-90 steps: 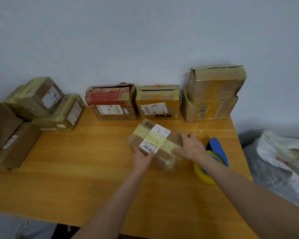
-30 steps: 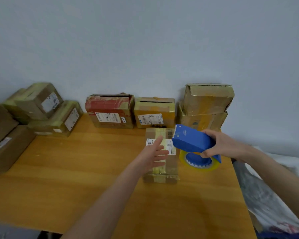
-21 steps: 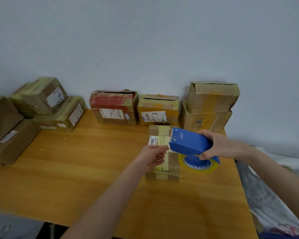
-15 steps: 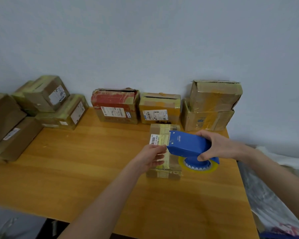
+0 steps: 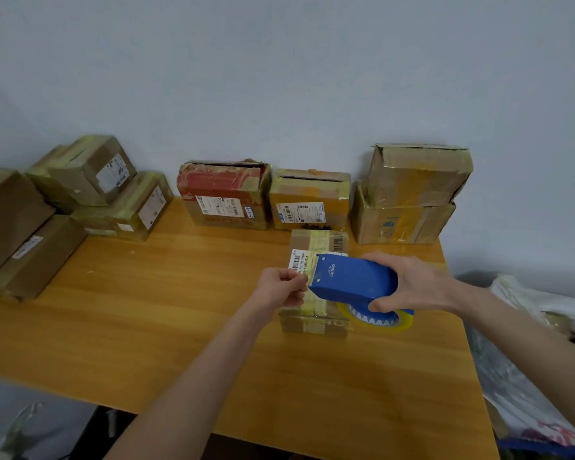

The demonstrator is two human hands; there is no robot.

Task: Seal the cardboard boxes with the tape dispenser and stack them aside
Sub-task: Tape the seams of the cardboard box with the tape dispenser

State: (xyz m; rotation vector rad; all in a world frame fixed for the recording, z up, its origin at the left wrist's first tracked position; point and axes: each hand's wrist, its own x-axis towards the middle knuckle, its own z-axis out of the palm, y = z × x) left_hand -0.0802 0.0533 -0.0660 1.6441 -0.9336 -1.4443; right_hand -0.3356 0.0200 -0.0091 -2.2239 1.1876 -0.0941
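A small cardboard box (image 5: 316,247) with white barcode labels and yellowish tape lies on the wooden table (image 5: 146,320), its long side pointing away from me. My right hand (image 5: 412,283) grips a blue tape dispenser (image 5: 352,277) with a yellow tape roll, held just above the box's right side. At the dispenser's front edge, the curled fingers of my left hand (image 5: 281,287) pinch what looks like the tape end, over the box's left part.
Several taped cardboard boxes (image 5: 223,194) line the wall: a red-topped one, a yellow one (image 5: 309,200), and two stacked (image 5: 412,194) at the right. More boxes (image 5: 90,190) pile up at the left. White plastic bags (image 5: 538,327) lie beyond the table's right edge.
My right hand brought the dispenser lower and closer over the box. My left hand went from lying flat on the box to curling its fingers at the dispenser's front edge.
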